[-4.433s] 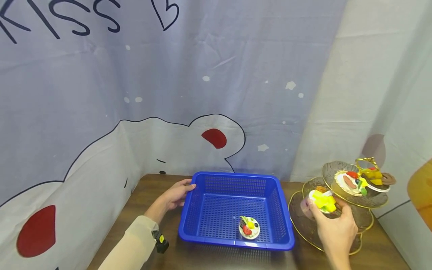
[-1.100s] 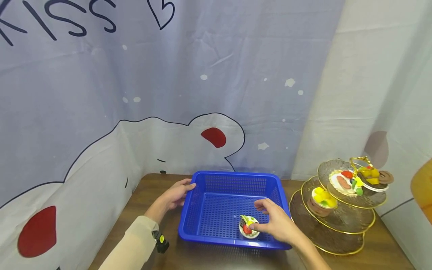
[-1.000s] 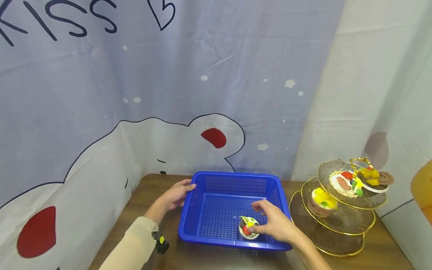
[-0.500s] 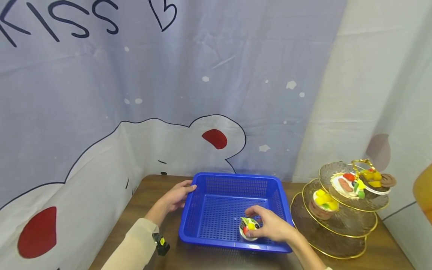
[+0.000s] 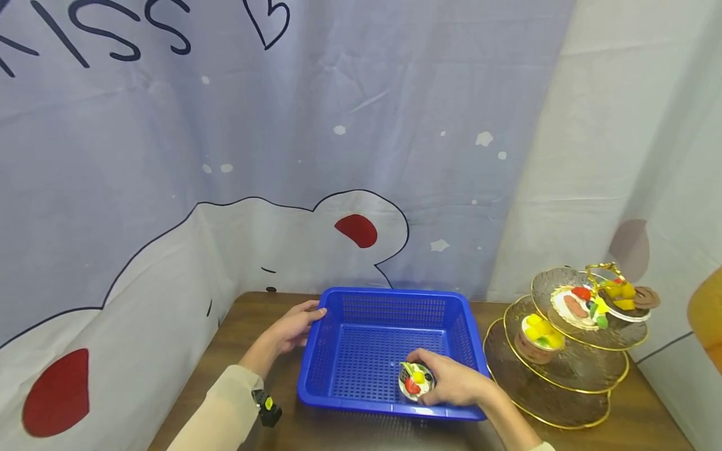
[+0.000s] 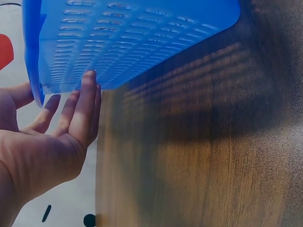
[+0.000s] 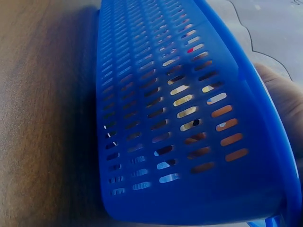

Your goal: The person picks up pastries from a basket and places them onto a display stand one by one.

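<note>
In the head view, my left hand holds the left rim of a blue plastic basket, thumb over the edge. The left wrist view shows that hand's fingers outside against the slotted wall. Inside the basket, near its front right, my right hand grips a small clear dessert cup topped with cream, strawberry and yellow fruit. Its thumb is at the near side, its fingers at the far side. From the right wrist camera, the basket wall hides most of the cup; part of the hand shows beyond the rim.
Right of the basket stands a three-tier glass stand with gold edges. A mango-topped cup sits on its middle tier. A fruit tart and a chocolate dessert are on top. A printed curtain hangs behind the wooden table.
My right hand set the mango-topped cup on the stand's middle tier, moved left into the basket, and closed its fingers round the strawberry-topped cup. My left hand stayed on the rim.
</note>
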Available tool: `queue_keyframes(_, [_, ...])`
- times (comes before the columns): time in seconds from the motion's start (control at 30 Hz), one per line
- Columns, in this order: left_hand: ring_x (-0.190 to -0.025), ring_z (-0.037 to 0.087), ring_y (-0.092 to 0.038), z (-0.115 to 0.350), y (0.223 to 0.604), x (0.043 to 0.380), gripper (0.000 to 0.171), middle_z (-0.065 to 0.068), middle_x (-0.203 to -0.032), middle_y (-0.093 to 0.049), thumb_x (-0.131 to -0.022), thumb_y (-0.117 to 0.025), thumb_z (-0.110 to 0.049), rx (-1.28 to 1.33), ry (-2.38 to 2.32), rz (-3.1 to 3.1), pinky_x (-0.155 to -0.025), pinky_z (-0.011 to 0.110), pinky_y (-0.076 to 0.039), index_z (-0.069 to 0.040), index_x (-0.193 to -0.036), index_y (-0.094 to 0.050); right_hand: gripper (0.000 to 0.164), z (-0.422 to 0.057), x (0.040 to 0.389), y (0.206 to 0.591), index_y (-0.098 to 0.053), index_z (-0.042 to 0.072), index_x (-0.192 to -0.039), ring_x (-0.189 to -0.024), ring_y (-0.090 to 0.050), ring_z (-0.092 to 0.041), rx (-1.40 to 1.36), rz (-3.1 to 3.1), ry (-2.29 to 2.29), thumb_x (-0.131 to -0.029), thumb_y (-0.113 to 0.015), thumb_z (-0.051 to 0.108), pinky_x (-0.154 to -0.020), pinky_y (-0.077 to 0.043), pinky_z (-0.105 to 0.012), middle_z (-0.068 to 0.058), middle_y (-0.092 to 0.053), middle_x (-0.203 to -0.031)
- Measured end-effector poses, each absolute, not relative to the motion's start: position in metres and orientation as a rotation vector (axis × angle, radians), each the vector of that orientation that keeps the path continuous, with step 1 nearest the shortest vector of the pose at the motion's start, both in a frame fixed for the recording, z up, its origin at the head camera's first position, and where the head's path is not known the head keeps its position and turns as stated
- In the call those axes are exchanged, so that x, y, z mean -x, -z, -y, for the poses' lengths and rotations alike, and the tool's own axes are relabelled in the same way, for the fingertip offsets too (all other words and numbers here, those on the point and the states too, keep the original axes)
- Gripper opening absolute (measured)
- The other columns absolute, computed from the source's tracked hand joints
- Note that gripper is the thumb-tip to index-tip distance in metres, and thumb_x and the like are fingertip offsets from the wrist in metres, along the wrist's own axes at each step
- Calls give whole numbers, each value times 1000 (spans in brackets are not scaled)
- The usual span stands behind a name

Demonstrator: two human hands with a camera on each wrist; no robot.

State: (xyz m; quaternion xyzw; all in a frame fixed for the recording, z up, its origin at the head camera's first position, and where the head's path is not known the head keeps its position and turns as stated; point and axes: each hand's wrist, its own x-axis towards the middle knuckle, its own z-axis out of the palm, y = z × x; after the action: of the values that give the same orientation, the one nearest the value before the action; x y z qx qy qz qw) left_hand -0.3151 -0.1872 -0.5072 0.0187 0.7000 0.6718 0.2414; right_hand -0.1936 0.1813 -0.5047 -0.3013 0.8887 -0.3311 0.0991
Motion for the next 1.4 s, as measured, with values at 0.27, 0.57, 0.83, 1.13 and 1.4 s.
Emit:
queue_keyframes(0.27, [-108, 36, -66, 189, 508, 315, 51, 24, -129, -60, -102, -57, -29, -63, -1836, -1900, -78, 45, -58, -13, -147, -40, 59, -179, 192, 506, -53, 16, -119, -95, -57, -8, 882, -2687, 909, -68, -84, 18, -84, -48, -29, 6, -61, -104])
queue_keyframes(0.57, [-107, 35, -66, 188, 508, 314, 50, 23, -127, -61, -102, -56, -29, -66, -1839, -1916, -78, 45, -58, -12, -147, -41, 54, -174, 194, 505, -58, 19, -115, -85, -58, -5, 868, -2808, 937, -69, -85, 30, -75, -49, -26, 13, -61, -93])
queue_keyframes(0.83, [-108, 35, -66, 186, 507, 315, 51, 22, -128, -61, -101, -57, -29, -59, -1835, -1913, -79, 46, -58, -13, -147, -40, 58, -181, 181, 478, -59, 31, -122, -94, -60, -5, 857, -2892, 1202, -72, -86, 44, -80, -53, -30, 21, -62, -107])
queue_keyframes(1.13, [-110, 35, -65, 186, 506, 315, 53, 22, -130, -60, -101, -57, -31, -65, -1823, -1920, -79, 45, -58, -13, -148, -39, 61, -210, 155, 454, -58, 32, -125, -91, -61, -4, 939, -3026, 1224, -73, -88, 42, -77, -52, -25, 19, -62, -106])
queue_keyframes(1.4, [-108, 34, -66, 187, 507, 315, 52, 22, -128, -61, -101, -57, -31, -44, -1819, -1935, -78, 45, -58, -14, -147, -41, 68, -241, 129, 443, -58, 30, -130, -97, -61, -5, 861, -3171, 1205, -70, -91, 36, -85, -49, -23, 18, -63, -110])
